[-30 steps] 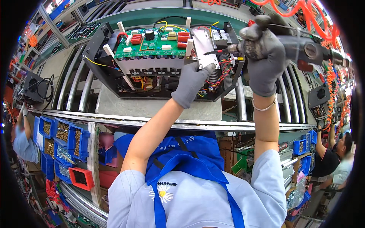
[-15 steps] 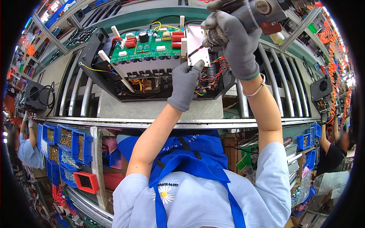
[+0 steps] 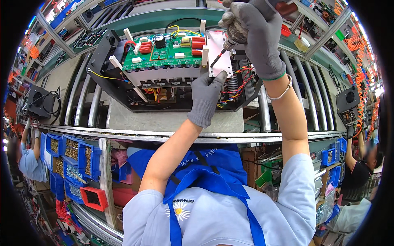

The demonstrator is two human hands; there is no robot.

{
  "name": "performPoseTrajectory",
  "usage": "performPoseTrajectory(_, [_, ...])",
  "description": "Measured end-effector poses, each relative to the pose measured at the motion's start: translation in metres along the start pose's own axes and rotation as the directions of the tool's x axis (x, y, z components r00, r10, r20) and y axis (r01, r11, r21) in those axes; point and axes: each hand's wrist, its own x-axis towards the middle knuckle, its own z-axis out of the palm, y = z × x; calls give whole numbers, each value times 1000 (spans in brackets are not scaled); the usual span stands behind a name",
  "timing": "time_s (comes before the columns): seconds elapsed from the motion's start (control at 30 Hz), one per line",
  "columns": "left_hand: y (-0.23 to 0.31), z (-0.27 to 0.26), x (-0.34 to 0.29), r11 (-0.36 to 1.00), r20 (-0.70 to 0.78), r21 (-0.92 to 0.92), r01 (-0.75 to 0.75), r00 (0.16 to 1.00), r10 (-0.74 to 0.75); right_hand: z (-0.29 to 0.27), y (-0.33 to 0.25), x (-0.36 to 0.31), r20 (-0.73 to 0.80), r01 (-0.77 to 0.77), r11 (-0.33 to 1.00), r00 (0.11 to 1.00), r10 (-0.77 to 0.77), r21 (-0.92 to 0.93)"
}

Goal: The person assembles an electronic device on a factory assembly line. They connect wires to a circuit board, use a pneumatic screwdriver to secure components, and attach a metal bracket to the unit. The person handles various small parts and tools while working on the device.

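1. Okay, so we've got an open black chassis [image 3: 107,78] sitting on a flat grey board [image 3: 172,123], with metal rollers [image 3: 85,90] to the left and right of it.
2. Our left grip [image 3: 205,98] is pinching the near edge of a white plate [image 3: 221,51], gloved thumb on its face; the fingers are partly hidden from us.
3. That plate is at the right end of the chassis, just right of a white post [image 3: 205,55] and the green circuit board [image 3: 162,53].
4. Our right grip [image 3: 260,45] is curled round the front of a power driver [image 3: 229,44]; the top of the view cuts off its back end.
5. The bit [image 3: 216,60] slants down and left, tip at the plate's left side towards the near end. We can't tell if it's in a hole.
6. Twisted coloured wires [image 3: 243,85] run just right of the plate.
7. Near left: blue bins [image 3: 95,153] of small metal bits, plus a red bin [image 3: 105,201].
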Motion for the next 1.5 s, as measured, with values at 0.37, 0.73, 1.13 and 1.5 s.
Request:
performPoseTrajectory(0.37, [4, 3, -6, 998, -32, 45, 32, 999, -31, 17, 11, 25, 86, -116, 977, 987, 133, -179])
performPoseTrajectory(0.73, [18, -28, -26, 978, 98, -159, 131, 988, -117, 3, 38, 45, 131, -23, 996, 991, 35, -88])
performPoseTrajectory(1.13, [-197, -282, -229, 928, -29, 146, 343, 939, -342, -43, -8, -129, 224, -53, 993, 974, 28, 107])
performPoseTrajectory(1.5, [-113, -169, -198, 888, 81, -195, 416, 909, -408, -35, 71, -220, 605, 360, 544, 699, 382, -758])
